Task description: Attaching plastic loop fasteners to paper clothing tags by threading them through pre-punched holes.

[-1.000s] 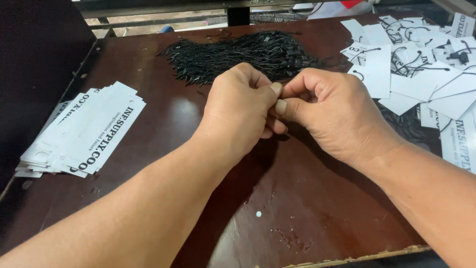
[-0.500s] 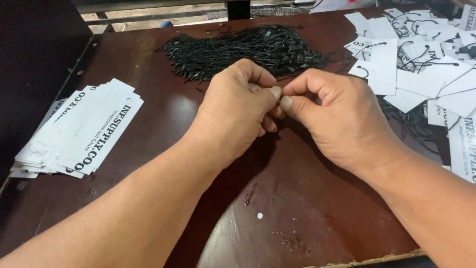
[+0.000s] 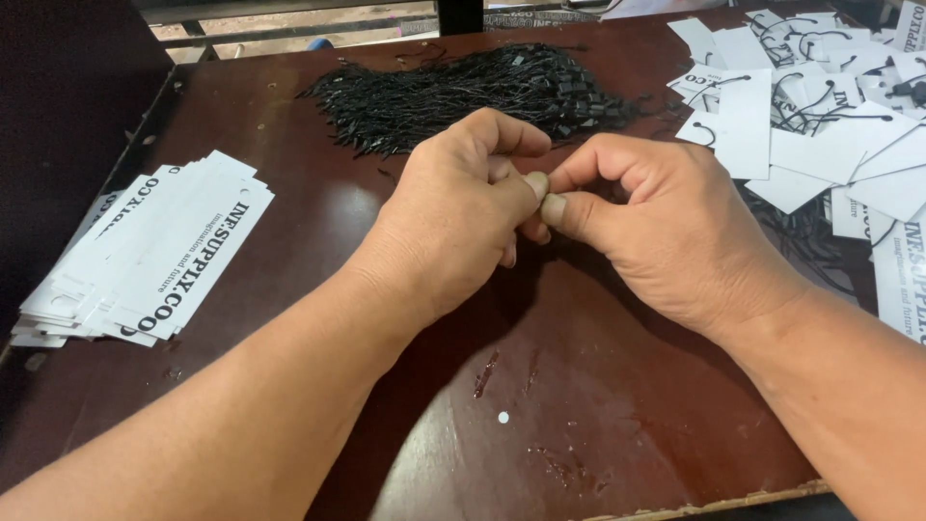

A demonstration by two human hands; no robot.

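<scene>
Black strings (image 3: 473,92): loose heap at 12 o'clock on the dark brown table (image 3: 598,425), just beyond both hands, apart from them. Whether a single string sits between the fingertips: cannot tell, the pinch point is hidden by the fingers.

Left hand (image 3: 458,217): centre of view, fingers curled in, thumb tip pressed toward the right thumb. Narrow pinch; contents not visible.

Right hand (image 3: 666,232): at 3 o'clock of the left hand, fingers curled, thumb and forefinger tight together. Thumb tips of both hands touching or nearly so. Also a narrow pinch, contents not visible.

Diff vs 1.0 s and 0.5 s ago:
- Both hands hold the same pinched, thumbs-together pose; no opening of either grip.
- Hands sit at about the same spot on the table, just below the heap.
- Heap shape unchanged, nothing pulled clear of it.
- View drifts a little: the card stack at 9 o'clock and the scattered tags at 2 o'clock sit slightly differently in frame; they themselves do not appear moved.

Surroundings:
- Stack of white printed cards (image 3: 145,256) at 9 o'clock, fanned, lying flat near the table's left edge, well apart from the hands.
- Scattered white tags (image 3: 820,125) at 2 o'clock, many with black string loops already through them, overlapping each other, near the right hand but not touching it.
- Small white dot (image 3: 503,418) on the table at 6 o'clock, between the forearms.
- Scuffs and worn patches on the table surface near the front edge.
</scene>
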